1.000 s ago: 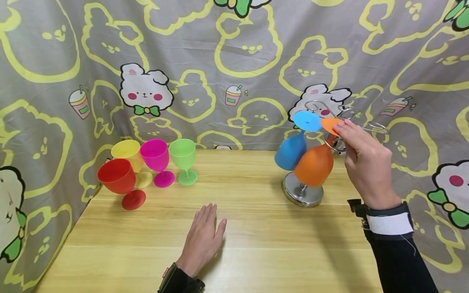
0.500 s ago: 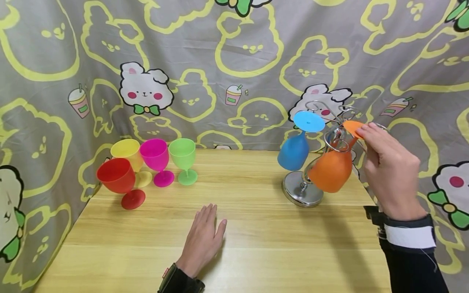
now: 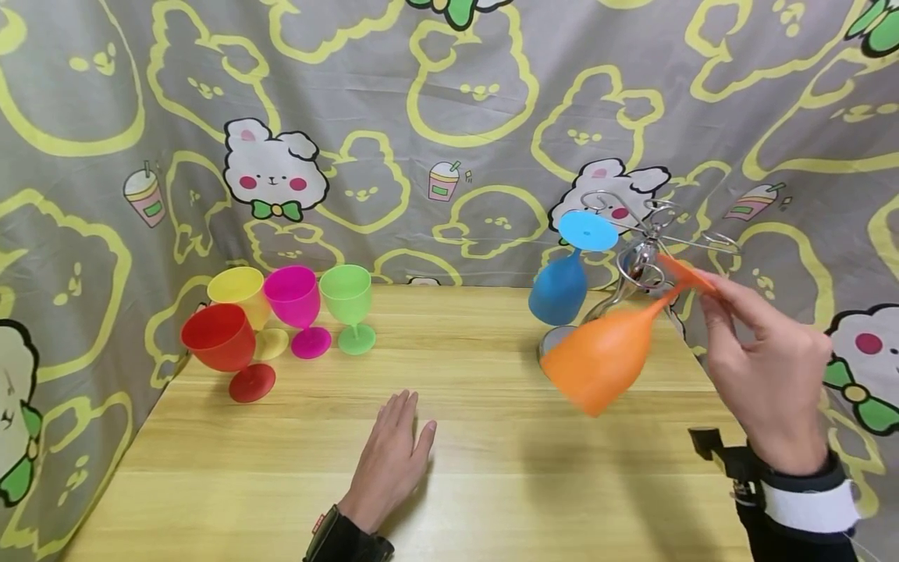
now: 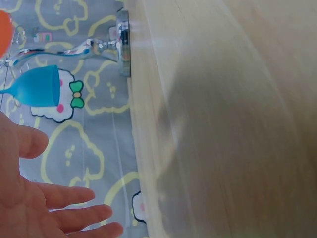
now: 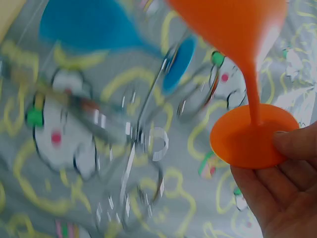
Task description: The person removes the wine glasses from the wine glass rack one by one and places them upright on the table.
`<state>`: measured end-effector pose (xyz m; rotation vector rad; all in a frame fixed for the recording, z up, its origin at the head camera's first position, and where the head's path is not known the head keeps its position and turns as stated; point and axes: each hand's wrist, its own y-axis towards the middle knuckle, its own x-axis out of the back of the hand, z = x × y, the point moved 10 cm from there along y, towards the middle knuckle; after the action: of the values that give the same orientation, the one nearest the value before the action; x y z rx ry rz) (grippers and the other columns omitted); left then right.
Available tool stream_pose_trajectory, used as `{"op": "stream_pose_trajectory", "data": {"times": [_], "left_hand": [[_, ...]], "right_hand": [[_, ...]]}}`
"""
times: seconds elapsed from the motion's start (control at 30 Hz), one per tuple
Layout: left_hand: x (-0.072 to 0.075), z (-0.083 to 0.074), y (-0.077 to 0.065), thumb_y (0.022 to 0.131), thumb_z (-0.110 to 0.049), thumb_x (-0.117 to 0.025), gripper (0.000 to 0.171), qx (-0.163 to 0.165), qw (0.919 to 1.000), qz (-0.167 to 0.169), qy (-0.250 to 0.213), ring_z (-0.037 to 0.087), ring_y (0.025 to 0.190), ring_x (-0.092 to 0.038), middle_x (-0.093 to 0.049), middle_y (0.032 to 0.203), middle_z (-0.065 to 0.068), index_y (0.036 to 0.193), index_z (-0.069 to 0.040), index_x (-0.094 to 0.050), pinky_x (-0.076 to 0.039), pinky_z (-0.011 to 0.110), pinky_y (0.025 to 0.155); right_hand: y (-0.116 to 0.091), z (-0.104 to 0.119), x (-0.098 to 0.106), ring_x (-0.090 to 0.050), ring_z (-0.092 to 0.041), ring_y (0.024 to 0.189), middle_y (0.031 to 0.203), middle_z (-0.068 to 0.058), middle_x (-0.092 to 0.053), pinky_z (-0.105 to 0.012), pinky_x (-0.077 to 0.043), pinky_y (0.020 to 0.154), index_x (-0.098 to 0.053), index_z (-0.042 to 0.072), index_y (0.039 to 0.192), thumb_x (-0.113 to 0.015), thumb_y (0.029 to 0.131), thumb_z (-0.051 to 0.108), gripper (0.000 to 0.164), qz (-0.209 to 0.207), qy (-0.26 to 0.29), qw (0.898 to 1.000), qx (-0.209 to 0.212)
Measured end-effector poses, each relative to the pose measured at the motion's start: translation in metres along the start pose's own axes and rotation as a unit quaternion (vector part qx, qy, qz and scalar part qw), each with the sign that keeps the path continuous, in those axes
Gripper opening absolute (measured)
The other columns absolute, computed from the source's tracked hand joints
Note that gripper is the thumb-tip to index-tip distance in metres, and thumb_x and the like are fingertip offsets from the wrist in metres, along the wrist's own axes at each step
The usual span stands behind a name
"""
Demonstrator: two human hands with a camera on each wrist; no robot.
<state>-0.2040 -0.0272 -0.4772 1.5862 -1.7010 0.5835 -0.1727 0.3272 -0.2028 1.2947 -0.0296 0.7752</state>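
Note:
An orange goblet [image 3: 604, 355] hangs tilted, bowl down and to the left, its foot pinched between thumb and fingers of my right hand [image 3: 769, 363]. In the right wrist view the thumb lies on the goblet's foot [image 5: 237, 139], with fingers beneath. Just left of it stands a metal goblet rack [image 3: 639, 261] with looped arms; the orange bowl partly hides its round base. From one loop hangs a blue goblet [image 3: 559, 289], upside down. My left hand [image 3: 393, 449] is by the table's front, fingers straight, holding nothing.
Red [image 3: 219, 339], yellow [image 3: 239, 289], magenta [image 3: 295, 297] and green [image 3: 347, 295] goblets stand upright at the table's back left. The wooden table [image 3: 449, 375] meets a grey patterned curtain [image 3: 393, 94] at the back and sides.
My right hand has moved right and toward me, drawing the orange goblet away from beside the blue one and off the rack's loop. The goblet tilts more now. My left hand stays put.

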Motion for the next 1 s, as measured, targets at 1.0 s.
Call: {"op": "stream_pose_trajectory", "data": {"times": [1.0], "left_hand": [[0.013,-0.021,0.001,0.108,-0.031,-0.066,0.067,-0.040,0.9915,-0.024,-0.122,0.035,0.160,-0.039,-0.039,0.174,0.012,0.166,-0.009,-0.041,-0.036,0.061,0.128]], "right_hand": [[-0.213,0.010,-0.217,-0.077,-0.008,0.095,0.114,-0.012,-0.080,-0.024,-0.066,0.087,-0.058,-0.015,0.139,-0.057,0.106,-0.005,0.034,0.270,0.433,0.708,-0.488]]}}
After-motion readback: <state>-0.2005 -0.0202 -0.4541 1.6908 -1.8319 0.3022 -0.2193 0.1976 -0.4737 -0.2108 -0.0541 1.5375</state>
